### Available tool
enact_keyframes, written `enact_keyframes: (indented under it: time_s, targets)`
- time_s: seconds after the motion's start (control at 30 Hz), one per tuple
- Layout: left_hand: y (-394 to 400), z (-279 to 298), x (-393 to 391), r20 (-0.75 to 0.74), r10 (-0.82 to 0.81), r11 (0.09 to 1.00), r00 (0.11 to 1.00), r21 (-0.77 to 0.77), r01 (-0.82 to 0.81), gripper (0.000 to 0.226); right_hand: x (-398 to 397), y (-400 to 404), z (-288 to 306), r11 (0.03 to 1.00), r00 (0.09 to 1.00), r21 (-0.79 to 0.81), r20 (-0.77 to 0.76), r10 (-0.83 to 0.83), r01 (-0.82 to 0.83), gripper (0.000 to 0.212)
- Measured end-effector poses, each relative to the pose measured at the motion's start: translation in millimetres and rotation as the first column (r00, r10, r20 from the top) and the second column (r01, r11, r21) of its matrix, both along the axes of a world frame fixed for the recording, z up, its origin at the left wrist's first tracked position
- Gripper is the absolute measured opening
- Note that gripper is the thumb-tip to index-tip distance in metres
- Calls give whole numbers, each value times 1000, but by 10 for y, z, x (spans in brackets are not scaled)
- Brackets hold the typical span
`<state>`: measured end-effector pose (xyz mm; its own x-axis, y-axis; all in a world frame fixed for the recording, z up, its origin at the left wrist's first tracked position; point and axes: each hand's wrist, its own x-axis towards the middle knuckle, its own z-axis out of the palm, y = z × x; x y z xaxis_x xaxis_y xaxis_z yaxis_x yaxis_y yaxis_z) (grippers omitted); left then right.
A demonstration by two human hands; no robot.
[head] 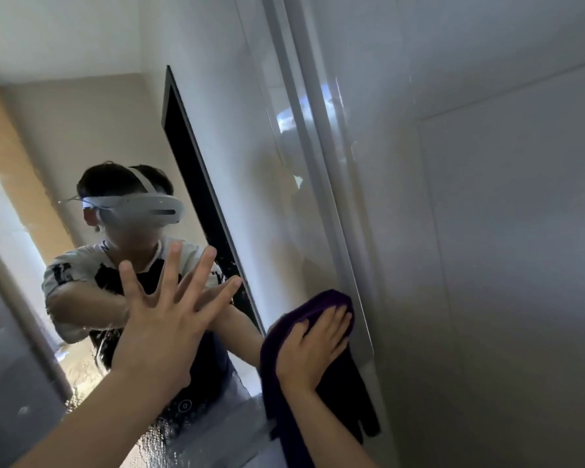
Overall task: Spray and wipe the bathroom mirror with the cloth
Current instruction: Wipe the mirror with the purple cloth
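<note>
- left hand [163, 319], fingers spread, braces flat on mirror [190, 96]; risk: fresh smears.
- right hand [313, 346] presses cloth [318, 300] flat at frame edge; risk: cloth slips, unwiped droplets streak.

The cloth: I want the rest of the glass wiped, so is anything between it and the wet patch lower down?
Nothing visible. The right hand presses the purple cloth flat by the mirror's right edge; the droplets lie down-left. The left hand is spread higher up.

Glossy grey wall tiles [504, 231] (faint grout lines).
</note>
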<state>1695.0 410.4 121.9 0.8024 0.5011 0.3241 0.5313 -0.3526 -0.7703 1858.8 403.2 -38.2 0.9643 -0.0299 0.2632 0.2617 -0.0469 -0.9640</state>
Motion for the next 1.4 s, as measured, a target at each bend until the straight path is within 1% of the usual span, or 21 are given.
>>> enact_keyframes:
  time_s: [0.07, 0.13, 0.17, 0.2, 0.23, 0.3, 0.37, 0.4, 0.5, 0.63, 0.7, 0.77, 0.83, 0.9, 0.97, 1.03, 1.1, 1.17, 1.3, 1.33, 1.4]
  targets:
    - [-8, 0, -7, 28, -35, 999, 999, -6, 35, 141, -259, -9, -56, 976, 932, -216, 358, 59, 21, 79]
    - [9, -25, -10, 2, -30, 1000, 1000, 5, 30, 137, -344, -29, -169, 912, 653, -408, 700, 290, 33, 73]
    - [11, -27, -5, -2, -28, 1000, 1000, 4, 28, 136, -222, -70, -159, 907, 532, -421, 775, 340, 33, 70]
    - [10, -23, -4, 5, -35, 999, 999, -5, 35, 137, -64, -107, -139, 915, 466, -400, 820, 333, 50, 67]
    - [3, -9, -6, 18, -43, 999, 999, -2, 43, 139, 91, -133, -122, 929, 474, -364, 831, 292, 65, 64]
    - [3, 3, -19, 15, -42, 999, 999, 8, 42, 144, 392, -143, -141, 956, 666, -282, 728, 161, 77, 63]
    - [20, -11, -16, -3, -24, 1000, 1000, 6, 24, 145, 551, -138, -262, 987, 905, -150, 426, 9, 60, 73]
    - [18, -12, -8, -6, -20, 1000, 1000, 10, 20, 146, 558, -122, -346, 995, 966, -86, 256, -28, 52, 77]
    - [17, -9, -6, -4, -16, 1000, 1000, 6, 16, 148, 380, -46, -602, 998, 999, 59, -47, -21, 24, 84]
    - [1, -5, 4, -14, 7, 1000, 1000, 1, -7, 148, -45, 74, -782, 985, 985, 175, -169, 26, 4, 76]
    - [-26, 13, 14, -23, 18, 1000, 1000, 0, -18, 148, -301, 98, -735, 997, 992, 70, -116, 43, -35, 77]
    - [-41, 19, 4, -38, 17, 1000, 999, 1, -17, 147, -544, 75, -663, 991, 973, -118, 217, 85, -60, 75]
    - [-62, 25, -11, -44, 25, 1000, 999, -5, -25, 144, -547, 22, -656, 958, 823, -266, 516, 235, -107, 67]
    - [-59, 23, -4, -46, 29, 1000, 999, -4, -29, 141, -185, -51, -664, 948, 753, -312, 608, 252, -66, 64]
    - [-63, 35, 2, -51, 35, 999, 998, -3, -35, 143, 217, -110, -682, 977, 879, -215, 465, 108, -6, 69]
    - [-69, 47, 13, -54, 37, 999, 998, -5, -37, 146, 438, -130, -702, 999, 991, -30, 131, -18, 22, 79]
    - [-66, 38, 17, -54, 38, 999, 998, -7, -38, 148, 434, -79, -705, 989, 994, 133, -97, -52, 65, 80]
    - [-39, 25, 17, -45, 32, 999, 998, -5, -32, 148, 339, -40, -644, 967, 980, 241, -195, -42, 89, 77]
    - [-31, 30, 21, -2, -8, 1000, 1000, -15, 8, 149, -163, 54, -562, 986, 969, 163, -248, -1, 42, 79]
    - [-28, 25, 15, 9, -14, 1000, 1000, -22, 14, 149, -386, 78, -586, 996, 981, 91, -192, 18, -1, 80]
    - [-20, 14, 1, 19, -23, 999, 1000, -30, 24, 149, -841, 93, -661, 986, 988, -127, 100, 117, -104, 76]
